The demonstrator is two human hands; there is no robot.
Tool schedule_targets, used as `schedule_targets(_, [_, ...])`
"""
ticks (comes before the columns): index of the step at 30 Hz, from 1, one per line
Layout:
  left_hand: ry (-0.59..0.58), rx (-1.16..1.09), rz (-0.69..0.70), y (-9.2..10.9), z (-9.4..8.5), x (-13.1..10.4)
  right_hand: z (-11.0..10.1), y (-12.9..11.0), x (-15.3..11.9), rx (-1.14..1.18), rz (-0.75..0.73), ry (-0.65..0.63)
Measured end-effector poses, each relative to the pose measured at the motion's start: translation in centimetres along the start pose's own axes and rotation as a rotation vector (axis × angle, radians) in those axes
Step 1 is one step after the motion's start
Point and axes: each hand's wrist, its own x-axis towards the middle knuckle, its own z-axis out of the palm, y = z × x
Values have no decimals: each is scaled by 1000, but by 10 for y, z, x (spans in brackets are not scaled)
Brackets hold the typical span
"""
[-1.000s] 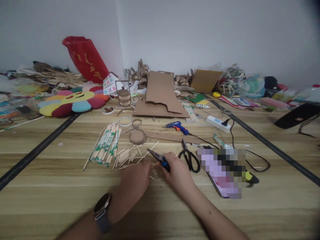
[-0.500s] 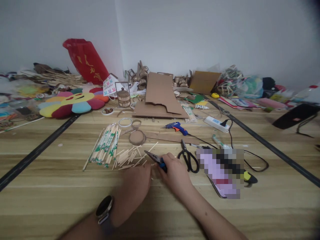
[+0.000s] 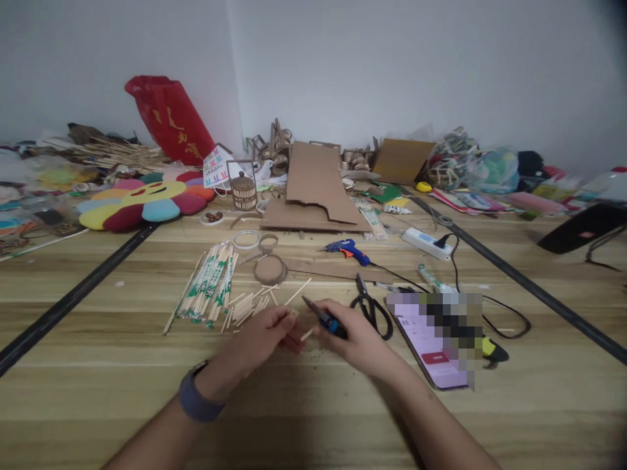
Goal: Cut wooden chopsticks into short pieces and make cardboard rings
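My right hand (image 3: 353, 337) is closed around pliers (image 3: 319, 314) with dark pointed jaws and blue-and-black handles, the jaws aimed up and left. A short wooden stick (image 3: 307, 335) shows between my two hands, against the right fingers. To its left, my left hand (image 3: 269, 333) is curled, thumb and fingers pinched on what looks like the pale end of a short wooden stick (image 3: 294, 313); the rest is hidden. Just beyond it lie loose cut sticks (image 3: 242, 310). Black-handled scissors (image 3: 371, 310) rest to the right of the pliers.
Paper-wrapped chopsticks (image 3: 208, 284) lie at left, near a cardboard disc ringed with brown pieces (image 3: 270, 268). Farther back are a blue glue gun (image 3: 347, 250), a power strip (image 3: 426, 243) and cardboard sheets (image 3: 313, 179). A phone (image 3: 426, 352), partly blurred out, lies at right.
My left hand has turned over and drawn back to the left, showing its pinched fingers. The pliers have shifted right with my right hand, and a short stick now shows between the hands.
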Motion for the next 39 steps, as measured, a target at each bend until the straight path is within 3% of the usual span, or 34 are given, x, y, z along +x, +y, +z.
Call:
schedule_targets(5, [-86,86,-25,-5,8,-3,11,1,-4,-86,27,-117])
schedule_targets(9, [-99,31,-48,-9,10,-6,11,4,-5,-137,21,-174])
schedule_targets(23, [-212,-153,-175,-9,6,-5,10,5,-4,-127,-102,-213])
schedule_targets(27, [-201,-214,-164,-8,4,-5,13,7,-4,-117,-212,-20])
schedule_targets(31, [-63,-384,-140,-13,5,0,23,10,-3,-170,-172,250])
schedule_targets(35, [97,-476,-147,-15,12,4,38,10,-4,-275,-86,274])
schedule_targets(39, [156,-495,-149,-12,22,3,46,8,-4,-390,-63,269])
